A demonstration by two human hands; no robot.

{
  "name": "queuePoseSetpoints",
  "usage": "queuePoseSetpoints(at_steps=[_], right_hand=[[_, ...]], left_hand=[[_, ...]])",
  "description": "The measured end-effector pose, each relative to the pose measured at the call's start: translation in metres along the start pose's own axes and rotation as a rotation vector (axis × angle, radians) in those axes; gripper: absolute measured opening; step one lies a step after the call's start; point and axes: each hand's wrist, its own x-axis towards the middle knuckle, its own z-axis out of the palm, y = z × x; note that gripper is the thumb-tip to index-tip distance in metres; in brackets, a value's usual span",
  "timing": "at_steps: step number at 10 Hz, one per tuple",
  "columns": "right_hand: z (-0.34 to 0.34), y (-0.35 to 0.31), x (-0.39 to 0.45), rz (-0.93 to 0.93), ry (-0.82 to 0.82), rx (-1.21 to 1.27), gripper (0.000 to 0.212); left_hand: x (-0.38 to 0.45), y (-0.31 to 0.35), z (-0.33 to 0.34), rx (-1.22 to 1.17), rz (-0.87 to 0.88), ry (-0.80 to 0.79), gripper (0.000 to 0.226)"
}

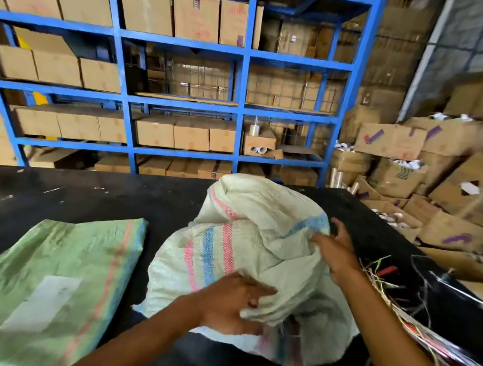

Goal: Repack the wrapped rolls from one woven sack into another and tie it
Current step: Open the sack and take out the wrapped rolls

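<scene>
my left hand (233,301) pinching a fold of the white woven sack (245,243), right hand (337,250) gripping its far-right edge, green sack (60,274) lying flat to the left on the black table (98,198)

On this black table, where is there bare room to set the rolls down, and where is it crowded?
Bare black table runs along the far edge, behind the green sack and left of the white sack. A narrow strip lies between the sacks. The right edge is crowded with loose strings. Both hands, left and right, grip the white sack.

Two woven sacks: white (236,237); green (60,271) (flat); two hands.
</scene>
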Motion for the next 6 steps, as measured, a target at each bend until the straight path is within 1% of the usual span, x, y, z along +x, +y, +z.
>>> queuePoseSetpoints(at_steps=[1,2,3,4,5,6], right_hand=[[-0.013,0.013,-0.007,0.033,-0.059,-0.148,0.037],[-0.026,0.017,-0.01,0.247,-0.101,-0.101,0.025],[-0.023,0.008,-0.005,0.301,-0.161,-0.036,0.024],[-0.012,-0.009,0.004,0.208,-0.174,-0.147,0.054],[-0.01,-0.021,0.011,0.199,-0.245,-0.229,0.065],[-0.006,-0.034,0.023,0.217,-0.278,-0.181,0.058]], left_hand=[[-0.02,0.001,-0.022,-0.365,-0.276,0.452,0.04],[-0.043,-0.054,-0.029,-0.22,-0.571,0.922,0.033],[-0.056,-0.115,-0.032,-0.394,-1.015,0.993,0.044],[-0.07,-0.149,-0.019,-0.878,-1.359,0.845,0.025],[-0.09,-0.162,0.008,-1.09,-1.489,0.611,0.023],[-0.116,-0.25,0.051,-1.125,-1.536,0.519,0.068]])
